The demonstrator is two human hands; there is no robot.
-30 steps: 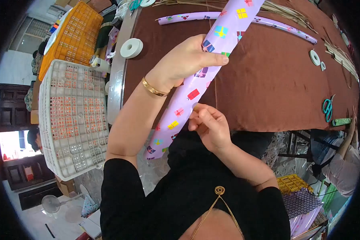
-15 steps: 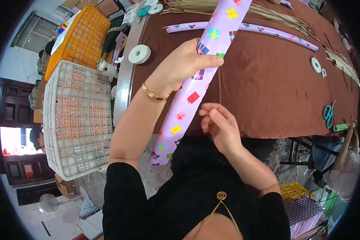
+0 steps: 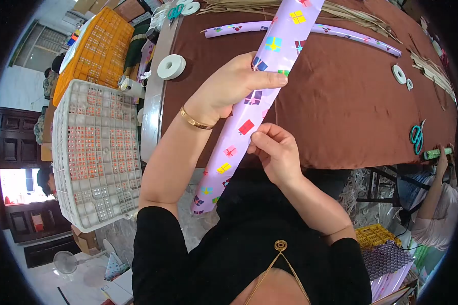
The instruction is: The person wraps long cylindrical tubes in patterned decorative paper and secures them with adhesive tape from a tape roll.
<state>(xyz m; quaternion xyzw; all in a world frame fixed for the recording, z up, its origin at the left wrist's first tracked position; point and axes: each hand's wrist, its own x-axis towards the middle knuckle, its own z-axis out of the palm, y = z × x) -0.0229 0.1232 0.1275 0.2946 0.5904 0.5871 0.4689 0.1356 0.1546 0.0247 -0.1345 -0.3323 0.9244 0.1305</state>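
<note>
A lilac roll of gift-wrapping paper (image 3: 239, 114), printed with coloured presents, slants from the top of the view down toward my lap. My left hand (image 3: 239, 81) is wrapped round it at mid-length, thumb across the front. Lower down, my right hand (image 3: 275, 150) is closed in a pinch, its fingertips at the roll's right edge. Whatever lies between those fingertips is hidden. Behind, a second roll of the same paper (image 3: 351, 34) lies across the brown-covered table (image 3: 341, 112).
White tape rolls (image 3: 171, 66) and teal scissors (image 3: 417, 138) lie on the table. Paper strips (image 3: 361, 18) run along its far side. A white plastic crate (image 3: 107, 152) and an orange crate (image 3: 99, 46) stand left. At right, another person's hand (image 3: 442, 162) is by a green roll (image 3: 437, 153).
My right hand has moved up and left to the roll's edge, its loosely curled fingers now in a pinch. My left hand keeps its grip on the roll.
</note>
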